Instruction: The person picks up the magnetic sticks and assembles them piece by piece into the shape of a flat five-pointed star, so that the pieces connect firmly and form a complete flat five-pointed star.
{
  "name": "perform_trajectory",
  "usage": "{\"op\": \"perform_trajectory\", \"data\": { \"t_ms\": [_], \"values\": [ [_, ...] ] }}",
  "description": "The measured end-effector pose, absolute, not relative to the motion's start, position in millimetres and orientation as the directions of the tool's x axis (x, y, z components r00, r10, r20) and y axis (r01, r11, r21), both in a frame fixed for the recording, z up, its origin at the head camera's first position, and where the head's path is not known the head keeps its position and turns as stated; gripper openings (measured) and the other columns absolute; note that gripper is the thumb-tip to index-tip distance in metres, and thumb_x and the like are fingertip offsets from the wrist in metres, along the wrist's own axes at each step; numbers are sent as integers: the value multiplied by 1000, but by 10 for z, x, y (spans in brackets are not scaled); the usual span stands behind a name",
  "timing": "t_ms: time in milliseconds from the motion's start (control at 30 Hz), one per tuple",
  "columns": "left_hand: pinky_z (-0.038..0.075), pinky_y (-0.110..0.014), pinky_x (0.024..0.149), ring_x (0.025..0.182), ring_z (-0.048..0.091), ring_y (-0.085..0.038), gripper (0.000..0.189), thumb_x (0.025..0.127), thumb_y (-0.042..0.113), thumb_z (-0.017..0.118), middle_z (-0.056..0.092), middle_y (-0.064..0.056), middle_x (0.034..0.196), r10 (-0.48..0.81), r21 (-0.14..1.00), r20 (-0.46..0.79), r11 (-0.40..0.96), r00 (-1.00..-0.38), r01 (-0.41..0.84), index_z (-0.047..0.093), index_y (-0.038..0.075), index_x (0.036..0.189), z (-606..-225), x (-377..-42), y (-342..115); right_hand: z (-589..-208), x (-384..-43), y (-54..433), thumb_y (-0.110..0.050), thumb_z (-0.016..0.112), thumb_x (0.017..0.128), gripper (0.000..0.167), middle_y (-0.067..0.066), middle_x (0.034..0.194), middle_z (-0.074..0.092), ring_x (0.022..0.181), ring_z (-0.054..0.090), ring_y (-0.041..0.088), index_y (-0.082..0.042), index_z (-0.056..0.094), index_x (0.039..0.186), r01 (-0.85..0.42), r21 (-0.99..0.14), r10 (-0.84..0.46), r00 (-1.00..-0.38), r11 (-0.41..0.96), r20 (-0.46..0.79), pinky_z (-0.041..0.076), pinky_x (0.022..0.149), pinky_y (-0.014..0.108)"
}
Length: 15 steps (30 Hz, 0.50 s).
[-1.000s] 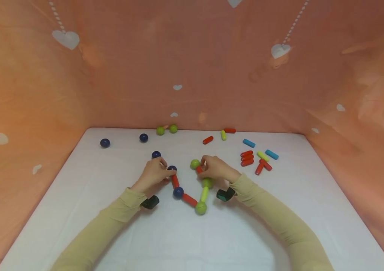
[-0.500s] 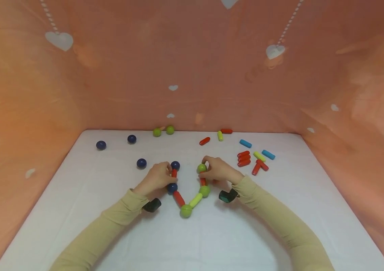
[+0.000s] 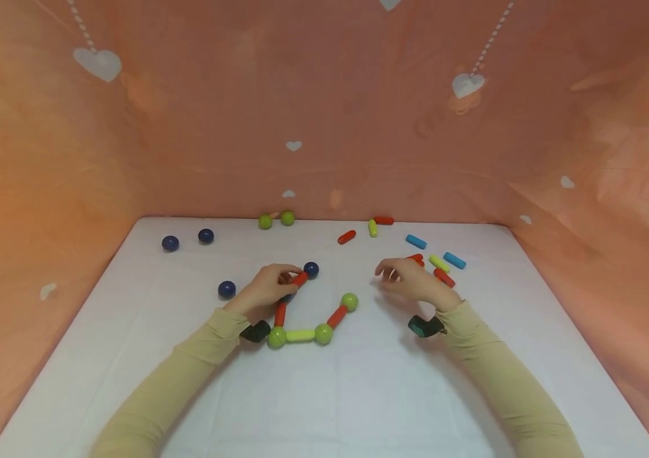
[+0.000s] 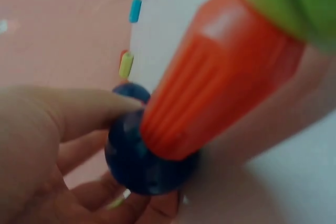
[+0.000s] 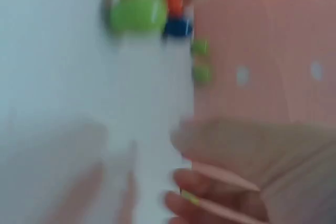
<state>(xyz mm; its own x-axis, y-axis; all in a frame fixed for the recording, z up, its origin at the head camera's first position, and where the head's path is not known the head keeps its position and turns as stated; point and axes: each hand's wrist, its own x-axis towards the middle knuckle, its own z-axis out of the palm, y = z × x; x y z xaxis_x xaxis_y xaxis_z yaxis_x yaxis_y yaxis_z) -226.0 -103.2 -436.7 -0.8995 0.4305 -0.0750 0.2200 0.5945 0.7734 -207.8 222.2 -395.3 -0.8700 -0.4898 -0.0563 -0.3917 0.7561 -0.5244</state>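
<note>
My left hand (image 3: 265, 286) pinches a blue ball (image 4: 142, 156) in a chain of toy balls and rods; the thumb lies along its top in the left wrist view. From it one red rod (image 3: 300, 278) runs to the blue end ball (image 3: 311, 270). Another red rod (image 4: 220, 77) leads to a green ball (image 3: 276, 337). The chain continues through a yellow-green rod (image 3: 300, 335), a second green ball (image 3: 323, 334) and a red rod (image 3: 337, 317) to a green end ball (image 3: 349, 301). Away to the right, my right hand (image 3: 410, 280) holds nothing, fingers loosely bent.
Loose blue balls (image 3: 227, 290) lie left of the chain, and two green balls (image 3: 287, 218) at the back edge. Loose rods are at the back right: several red, blue (image 3: 454, 261) and yellow-green (image 3: 439, 263), some partly behind the right hand.
My right hand has let go of the chain and moved right. The left hand still holds its side; the chain has swung round, its bottom shifting left and its blue end to the right.
</note>
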Motion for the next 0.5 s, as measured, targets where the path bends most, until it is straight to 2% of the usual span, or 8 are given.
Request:
{"op": "perform_trajectory", "data": {
  "t_ms": [67,167,367,500],
  "values": [
    [51,-31,73,94,55,-26,37,90,7,63,61,-13,104,449,779,-84,587,-890,222,60,5,127,-4361,-2287,-1046,-3950,-2114,2401,1,69,84,25,12,93,62,86,56,27,2,63,108,-414,-473,-470,-883,778,0,51,78,40],
    [52,-31,75,97,55,-26,36,90,8,64,60,-12,107,467,798,-115,570,-877,199,61,7,127,-4360,-2322,-1072,-3984,-2159,2601,10,66,80,27,14,100,63,92,56,30,2,65,106,-413,-387,-445,-895,824,6,50,83,44],
    [51,-30,75,97,54,-26,35,89,7,65,60,-10,107,492,831,-152,533,-857,158,63,8,125,-4371,-2385,-1111,-4092,-2199,2740,9,66,82,25,14,108,63,98,57,31,-2,69,104,-437,-217,-452,-892,873,-20,50,87,43],
    [50,-30,74,94,54,-25,35,88,8,67,61,-9,105,501,832,-145,528,-853,169,65,9,123,-4390,-2419,-1118,-4113,-2190,2743,8,66,84,23,12,105,64,96,58,29,-2,68,104,-433,-181,-443,-897,883,-13,49,88,43]
  ]
}}
